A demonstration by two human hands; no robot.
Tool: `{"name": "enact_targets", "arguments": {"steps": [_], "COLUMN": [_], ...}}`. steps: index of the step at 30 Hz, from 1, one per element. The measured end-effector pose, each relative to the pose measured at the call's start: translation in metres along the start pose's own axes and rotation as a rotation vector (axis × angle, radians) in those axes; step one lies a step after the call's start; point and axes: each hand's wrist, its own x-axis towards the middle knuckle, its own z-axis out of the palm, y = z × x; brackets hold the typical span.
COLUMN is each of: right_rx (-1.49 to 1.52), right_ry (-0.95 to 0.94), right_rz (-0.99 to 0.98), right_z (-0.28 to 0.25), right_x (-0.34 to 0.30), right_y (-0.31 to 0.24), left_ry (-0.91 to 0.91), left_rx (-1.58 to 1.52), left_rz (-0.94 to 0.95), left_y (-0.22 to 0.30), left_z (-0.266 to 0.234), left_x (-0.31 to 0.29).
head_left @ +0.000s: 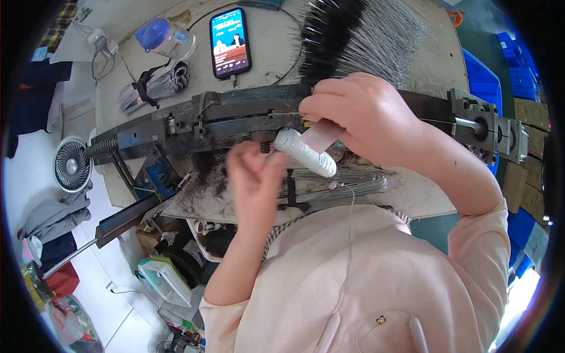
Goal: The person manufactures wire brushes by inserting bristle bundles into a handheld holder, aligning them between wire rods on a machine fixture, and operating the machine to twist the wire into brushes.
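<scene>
Over the middle of a long dark metal machine (229,120), my right hand (368,115) is closed, its fingertips pinched at a thin wire (288,113) that comes out of the machine's jaws. A flat pinkish piece (322,136) shows just under those fingers; whether I grip it too is unclear. Slanting beneath it is a thick white-wrapped handle-like bar (305,155). Left of that bar is my left hand (253,170), smeared by motion, so its grip cannot be made out. Beyond my right hand lie many straight metal wires (385,44) beside a dense row of black bristles (329,38).
At the back stand a lit phone (230,44) on a cable and a blue-lidded clear jar (168,38). A strapped wire bundle (154,85) lies left; another (335,185) lies near my body. A chuck (479,126) sits at the right end, a fan (72,165) far left.
</scene>
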Motion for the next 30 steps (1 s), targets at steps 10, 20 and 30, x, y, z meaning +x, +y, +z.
{"name": "enact_targets", "arguments": {"steps": [10,20,30], "right_rx": [0.021,-0.050,-0.007], "right_ry": [-0.096,-0.112,-0.226], "right_rz": [0.046,-0.065,0.116], "right_z": [0.000,-0.025,0.009], "right_x": [0.011,-0.034,-0.048], "right_y": [-0.004,-0.025,-0.003], "left_ry": [-0.354,-0.015,0.370], "left_rx": [0.759,0.339,-0.242], "left_rz": [0.146,-0.181,-0.144], "left_y": [-0.017,-0.020,-0.032], "left_z": [-0.001,-0.107,-0.175], "left_x": [0.031,0.015,0.005]}}
